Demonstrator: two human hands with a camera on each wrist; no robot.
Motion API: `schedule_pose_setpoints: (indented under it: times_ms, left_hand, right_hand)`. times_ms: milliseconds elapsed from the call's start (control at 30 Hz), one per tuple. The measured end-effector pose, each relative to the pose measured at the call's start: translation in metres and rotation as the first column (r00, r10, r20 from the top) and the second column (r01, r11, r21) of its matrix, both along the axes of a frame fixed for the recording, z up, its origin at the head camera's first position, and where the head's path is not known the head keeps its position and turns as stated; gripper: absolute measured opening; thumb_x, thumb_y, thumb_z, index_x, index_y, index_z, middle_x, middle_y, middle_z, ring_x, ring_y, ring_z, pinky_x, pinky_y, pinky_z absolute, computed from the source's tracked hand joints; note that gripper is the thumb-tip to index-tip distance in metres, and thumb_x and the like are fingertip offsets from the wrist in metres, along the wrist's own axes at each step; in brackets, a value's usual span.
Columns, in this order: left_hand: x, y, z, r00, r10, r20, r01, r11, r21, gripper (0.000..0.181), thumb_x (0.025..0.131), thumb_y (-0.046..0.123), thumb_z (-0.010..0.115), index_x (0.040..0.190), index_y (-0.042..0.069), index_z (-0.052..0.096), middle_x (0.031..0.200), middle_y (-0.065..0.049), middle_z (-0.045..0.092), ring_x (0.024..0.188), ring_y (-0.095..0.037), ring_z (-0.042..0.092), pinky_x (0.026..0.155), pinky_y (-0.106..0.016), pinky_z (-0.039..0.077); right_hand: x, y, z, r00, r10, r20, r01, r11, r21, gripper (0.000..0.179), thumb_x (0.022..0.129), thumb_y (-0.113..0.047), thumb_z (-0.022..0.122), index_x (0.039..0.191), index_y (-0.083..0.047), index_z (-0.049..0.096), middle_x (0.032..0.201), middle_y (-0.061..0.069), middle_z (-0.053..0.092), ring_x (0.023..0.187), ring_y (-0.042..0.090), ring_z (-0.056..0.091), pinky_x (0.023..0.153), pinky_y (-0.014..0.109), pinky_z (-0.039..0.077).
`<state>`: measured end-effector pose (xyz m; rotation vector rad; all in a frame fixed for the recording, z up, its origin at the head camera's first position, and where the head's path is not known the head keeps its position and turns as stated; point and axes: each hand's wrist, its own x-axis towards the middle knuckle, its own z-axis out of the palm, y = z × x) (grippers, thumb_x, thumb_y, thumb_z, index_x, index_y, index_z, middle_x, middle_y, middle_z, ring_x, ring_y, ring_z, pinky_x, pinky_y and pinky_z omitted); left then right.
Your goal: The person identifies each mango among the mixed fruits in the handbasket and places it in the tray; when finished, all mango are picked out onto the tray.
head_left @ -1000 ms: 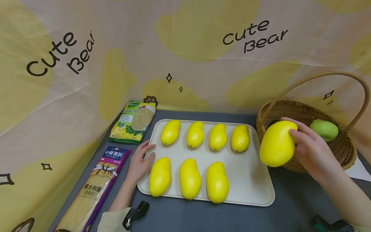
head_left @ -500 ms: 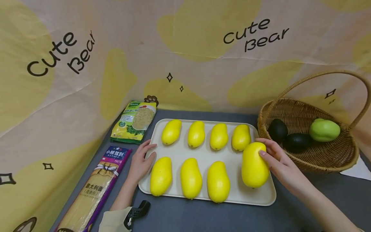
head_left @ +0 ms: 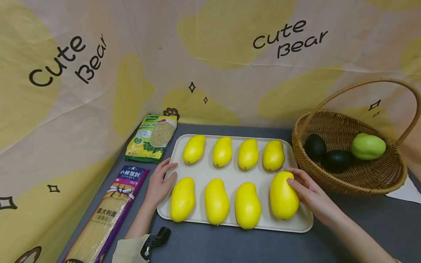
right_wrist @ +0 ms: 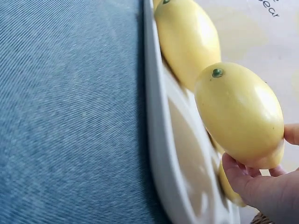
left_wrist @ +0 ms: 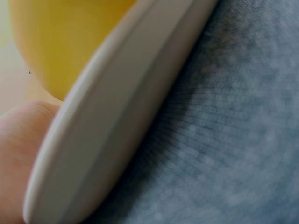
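My right hand holds a yellow mango by its upper end, thumb on top, over the front right corner of a cream tray. In the right wrist view the mango is pinched between thumb and fingers, its stem spot facing the camera. Other mangoes lie on the tray in two rows, including one just left of the held one, a front-row mango. At the tray's left rim rests my left hand, fingers relaxed and thumb beside the front-left mango.
A wicker basket with a tall handle stands right of the tray, holding two dark avocados and a green fruit. Left of the tray lie a yellow-green packet and a long pasta packet. A printed cloth hangs behind.
My right hand has carried the mango from in front of the basket leftward and down to the tray's front right corner. My left hand has stayed at the rim.
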<state>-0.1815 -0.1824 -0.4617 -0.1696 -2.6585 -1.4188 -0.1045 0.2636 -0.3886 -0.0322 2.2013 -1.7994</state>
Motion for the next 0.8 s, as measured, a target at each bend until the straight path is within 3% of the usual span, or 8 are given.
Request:
schedule_pose_setpoints:
  times_ms: [167,267,533,800]
  left_hand:
    - [0.000,0.000,0.001,1.000,0.004,0.012,-0.004,1.000,-0.007,0.032,0.094,0.011,0.062,0.126,0.006,0.064,0.150,-0.012,0.040,0.137,-0.035,0.036,0.110,-0.055,0.031]
    - [0.000,0.001,0.002,1.000,0.011,0.017,-0.010,1.000,-0.009,0.032,0.094,0.011,0.062,0.127,0.006,0.064,0.150,-0.012,0.040,0.137,-0.035,0.036,0.110,-0.055,0.030]
    - [0.000,0.002,0.002,1.000,0.018,0.001,-0.018,1.000,-0.008,0.031,0.094,0.010,0.062,0.124,0.005,0.064,0.149,-0.013,0.042,0.136,-0.035,0.038,0.109,-0.052,0.034]
    - [0.000,0.002,0.002,1.000,0.017,0.017,-0.017,1.000,-0.001,0.032,0.094,0.010,0.061,0.125,0.005,0.064,0.149,-0.012,0.041,0.137,-0.035,0.037,0.110,-0.052,0.033]
  right_hand:
    - [-0.002,0.000,-0.006,0.999,-0.011,0.045,0.010,1.000,0.029,0.057,0.105,-0.034,0.042,0.149,-0.004,0.022,0.151,0.016,0.026,0.116,0.001,0.043,0.099,0.031,0.038]
    - [-0.002,0.000,-0.010,0.998,-0.014,0.063,0.011,0.999,0.048,0.057,0.105,-0.035,0.043,0.149,-0.005,0.023,0.150,0.017,0.027,0.114,0.004,0.044,0.098,0.039,0.037]
    - [-0.002,-0.002,-0.014,0.994,-0.021,0.108,0.014,0.998,0.062,0.059,0.104,-0.037,0.044,0.149,-0.005,0.024,0.146,0.016,0.032,0.115,0.012,0.046,0.093,0.031,0.042]
    - [-0.001,-0.001,-0.016,0.996,-0.017,0.086,0.005,0.991,0.136,0.060,0.103,-0.040,0.045,0.148,-0.004,0.028,0.146,0.017,0.037,0.120,0.016,0.044,0.092,0.019,0.039]
